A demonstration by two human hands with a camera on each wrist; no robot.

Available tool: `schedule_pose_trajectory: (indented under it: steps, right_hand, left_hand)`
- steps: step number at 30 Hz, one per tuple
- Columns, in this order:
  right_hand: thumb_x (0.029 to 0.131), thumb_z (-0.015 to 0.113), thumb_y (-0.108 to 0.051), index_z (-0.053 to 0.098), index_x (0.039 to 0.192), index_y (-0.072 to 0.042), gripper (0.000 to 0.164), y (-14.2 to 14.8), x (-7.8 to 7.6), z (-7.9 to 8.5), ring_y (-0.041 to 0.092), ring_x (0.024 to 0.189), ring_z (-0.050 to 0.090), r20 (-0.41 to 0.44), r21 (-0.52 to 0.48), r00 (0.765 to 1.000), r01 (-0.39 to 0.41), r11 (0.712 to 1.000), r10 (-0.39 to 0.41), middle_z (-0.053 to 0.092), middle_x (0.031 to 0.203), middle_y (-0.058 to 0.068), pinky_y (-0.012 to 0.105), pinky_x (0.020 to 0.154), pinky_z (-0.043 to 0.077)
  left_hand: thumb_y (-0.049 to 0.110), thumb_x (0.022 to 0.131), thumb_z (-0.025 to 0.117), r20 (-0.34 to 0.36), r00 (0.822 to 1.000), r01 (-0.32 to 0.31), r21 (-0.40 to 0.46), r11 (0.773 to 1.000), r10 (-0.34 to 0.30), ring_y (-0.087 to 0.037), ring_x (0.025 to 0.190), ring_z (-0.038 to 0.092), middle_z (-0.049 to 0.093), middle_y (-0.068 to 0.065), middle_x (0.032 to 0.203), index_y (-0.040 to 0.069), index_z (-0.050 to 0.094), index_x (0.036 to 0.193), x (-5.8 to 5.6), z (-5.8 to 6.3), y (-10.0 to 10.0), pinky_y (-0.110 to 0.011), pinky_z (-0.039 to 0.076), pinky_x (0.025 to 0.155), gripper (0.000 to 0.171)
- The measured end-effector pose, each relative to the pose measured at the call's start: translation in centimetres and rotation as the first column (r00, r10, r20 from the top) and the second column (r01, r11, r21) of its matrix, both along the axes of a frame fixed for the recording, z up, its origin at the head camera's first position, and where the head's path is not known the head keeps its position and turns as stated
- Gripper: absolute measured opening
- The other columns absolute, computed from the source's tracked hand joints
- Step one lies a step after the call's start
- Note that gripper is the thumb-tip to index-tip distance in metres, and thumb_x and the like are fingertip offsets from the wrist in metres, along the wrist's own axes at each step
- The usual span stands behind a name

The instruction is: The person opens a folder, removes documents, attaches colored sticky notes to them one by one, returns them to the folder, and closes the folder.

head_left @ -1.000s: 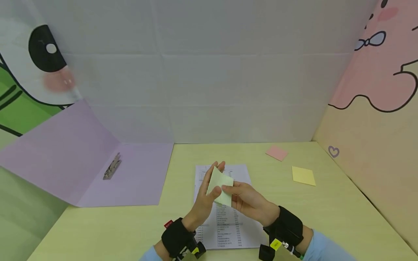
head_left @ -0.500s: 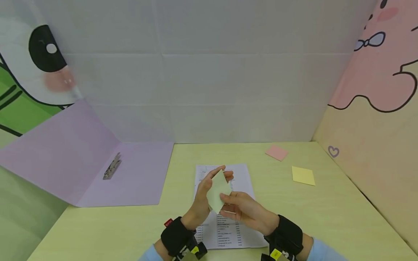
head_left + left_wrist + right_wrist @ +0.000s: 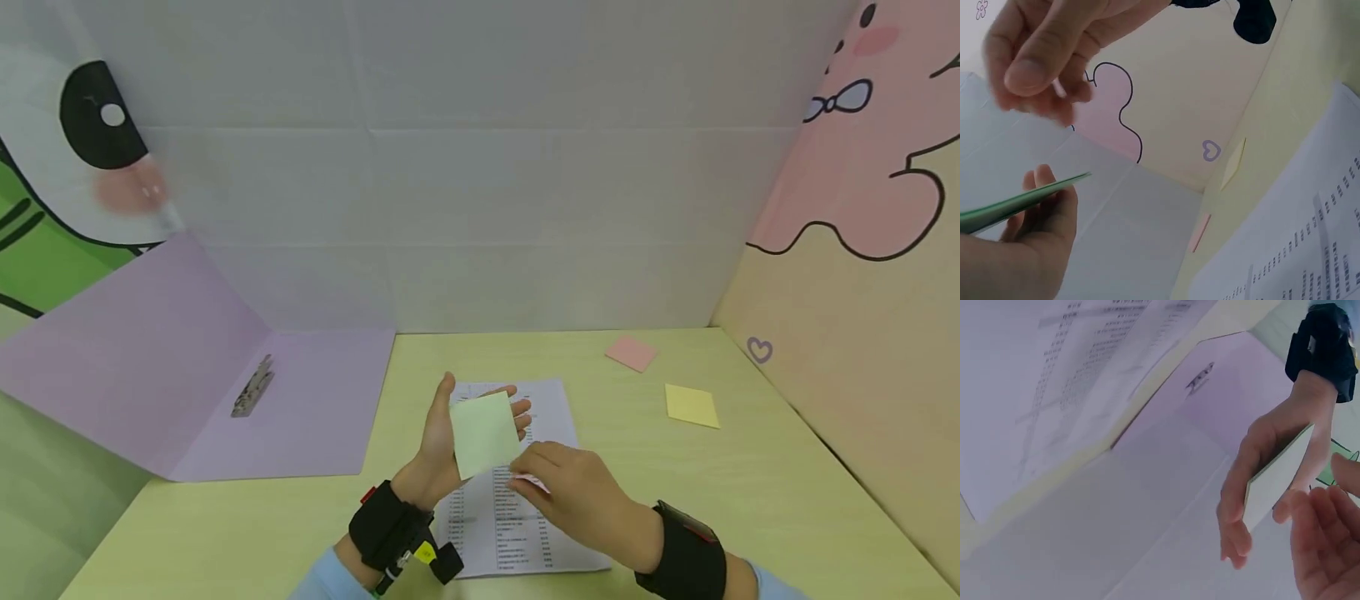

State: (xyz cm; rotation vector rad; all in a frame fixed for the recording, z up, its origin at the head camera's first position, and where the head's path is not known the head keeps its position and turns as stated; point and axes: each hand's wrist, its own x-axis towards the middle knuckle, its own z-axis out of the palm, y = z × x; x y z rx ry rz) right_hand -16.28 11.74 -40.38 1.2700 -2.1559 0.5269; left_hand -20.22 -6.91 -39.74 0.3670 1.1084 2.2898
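A pale green sticky note pad (image 3: 483, 435) lies across the upturned palm of my left hand (image 3: 433, 462). The thumb stands away from the pad, and the other fingers extend behind it. Seen edge-on in the left wrist view, the sticky note pad (image 3: 1022, 201) looks thin and layered. Just off its lower right corner is my right hand (image 3: 573, 492), thumb and fingertips loosely bent and apart. Nothing shows between the fingers of the right hand (image 3: 1329, 544) in the right wrist view. Below both hands lies a stack of printed sheets (image 3: 517, 533), partly covered by them.
An open purple folder (image 3: 322, 417) with a metal clip (image 3: 253, 387) lies at the left, its cover leaning against the wall. A pink sticky note (image 3: 632, 353) and a yellow sticky note (image 3: 692, 406) lie at the right of the table (image 3: 750, 500).
My left hand has turned palm up, its thumb swinging away from the pad. The right hand's fingers have come off the pad and now hover by its corner. The view has shifted slightly.
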Motion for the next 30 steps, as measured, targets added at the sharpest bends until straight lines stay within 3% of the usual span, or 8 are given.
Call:
schedule_pose_trajectory:
  steps: [2,3,5,8,11,19,30]
  right_hand:
    - [0.071,0.078,-0.03,0.062,0.09,-0.011,0.031,-0.4,-0.2,-0.1,0.008,0.079,0.059,-0.239,0.025,0.969,0.067,0.997,-0.059,0.061,0.089,-0.002,0.017,0.067,0.05]
    - [0.069,0.079,-0.035,0.062,0.092,-0.01,0.038,-0.6,-0.3,-0.1,0.011,0.083,0.06,-0.307,0.048,0.948,0.102,0.994,-0.083,0.061,0.093,0.0,0.02,0.069,0.051]
    - [0.063,0.081,-0.041,0.062,0.096,-0.009,0.049,-0.9,-0.5,-0.3,0.015,0.09,0.058,-0.366,0.103,0.922,0.173,0.98,-0.124,0.06,0.1,0.003,0.023,0.073,0.051]
    - [0.063,0.08,-0.042,0.062,0.099,-0.008,0.053,-1.2,-0.7,-0.6,0.018,0.092,0.058,-0.427,0.132,0.888,0.246,0.96,-0.168,0.06,0.105,0.005,0.026,0.073,0.051]
    - [0.064,0.08,-0.038,0.062,0.1,-0.007,0.051,-1.3,-0.8,-0.7,0.018,0.091,0.058,-0.438,0.125,0.88,0.261,0.957,-0.182,0.061,0.103,0.006,0.026,0.072,0.051]
    - [0.066,0.079,-0.035,0.064,0.096,-0.008,0.043,-1.1,-0.6,-0.6,0.015,0.088,0.059,-0.366,0.1,0.914,0.227,0.969,-0.176,0.063,0.099,0.003,0.024,0.074,0.051]
    - [0.067,0.078,-0.035,0.061,0.095,-0.008,0.042,-1.2,-0.6,-1.0,0.015,0.087,0.058,-0.423,0.124,0.893,0.225,0.966,-0.154,0.061,0.1,0.003,0.023,0.075,0.05]
  left_hand:
    - [0.077,0.082,0.02,0.013,1.0,0.017,0.0,1.0,-0.017,-0.021,0.122,0.048,0.036,-0.014,0.144,0.008,0.022,0.144,-0.1,-0.2,0.3,-0.038,0.037,0.103,0.093]
    - [0.077,0.082,0.02,0.017,0.999,0.034,0.006,0.999,-0.034,-0.021,0.121,0.049,0.041,-0.012,0.141,0.008,0.021,0.145,-0.1,-0.3,0.5,-0.037,0.039,0.102,0.093]
    - [0.076,0.083,0.02,0.017,0.998,0.055,0.014,0.998,-0.055,-0.021,0.117,0.052,0.049,-0.01,0.133,0.007,0.021,0.144,-0.1,-0.4,0.9,-0.036,0.044,0.096,0.092]
    - [0.075,0.084,0.019,0.011,0.996,0.086,0.023,0.996,-0.086,-0.022,0.116,0.052,0.053,-0.007,0.128,0.008,0.021,0.144,-0.1,-0.5,1.3,-0.036,0.045,0.094,0.09]
    - [0.075,0.084,0.019,0.007,0.996,0.094,0.015,0.995,-0.094,-0.021,0.117,0.051,0.051,-0.007,0.129,0.009,0.021,0.144,0.0,-0.5,1.5,-0.035,0.044,0.095,0.089]
    - [0.075,0.083,0.022,0.039,0.996,0.076,0.01,0.997,-0.076,-0.023,0.117,0.05,0.052,-0.008,0.128,0.008,0.022,0.143,0.2,-0.9,1.7,-0.034,0.044,0.093,0.09]
    - [0.076,0.082,0.022,0.055,0.996,0.071,0.01,0.997,-0.071,-0.022,0.116,0.052,0.051,-0.009,0.13,0.007,0.017,0.145,0.1,-1.3,1.9,-0.034,0.044,0.093,0.093]
